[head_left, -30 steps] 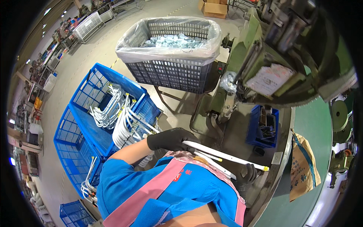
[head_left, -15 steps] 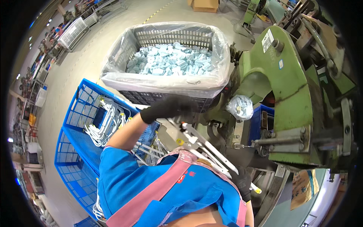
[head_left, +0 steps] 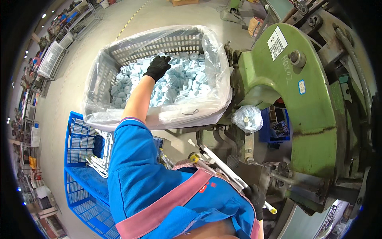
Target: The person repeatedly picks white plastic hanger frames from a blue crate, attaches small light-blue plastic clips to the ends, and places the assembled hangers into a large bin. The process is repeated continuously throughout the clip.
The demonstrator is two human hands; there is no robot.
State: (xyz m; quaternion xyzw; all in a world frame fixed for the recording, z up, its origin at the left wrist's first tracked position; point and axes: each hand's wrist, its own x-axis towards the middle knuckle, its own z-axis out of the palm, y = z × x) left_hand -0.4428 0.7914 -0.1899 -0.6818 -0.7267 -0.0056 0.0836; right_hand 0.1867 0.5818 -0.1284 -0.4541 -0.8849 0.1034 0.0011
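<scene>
My left hand (head_left: 159,67), in a black glove, is over a heap of pale blue plastic pieces (head_left: 183,81). Its bent fingers look spread apart and touch the top of the heap; no piece shows clearly in them. The heap fills much of a dark slatted crate (head_left: 159,51) lined with clear plastic (head_left: 175,113). Low at the right, my gloved right hand (head_left: 254,197) is closed around a white tubular frame (head_left: 225,165), partly hidden by my body. That frame has yellow ends and slants across in front of my chest.
A green press machine (head_left: 294,75) stands close on the right, with a clear plastic bag of small parts (head_left: 247,118) beside it. Behind that bag is a blue bin (head_left: 284,133). Blue mesh baskets (head_left: 79,147) with white bent tubes (head_left: 104,153) stand at the left.
My left hand has moved forward from beside the white frame into the crate, onto the plastic pieces. The right hand stays low on the frame. The view has shifted slightly.
</scene>
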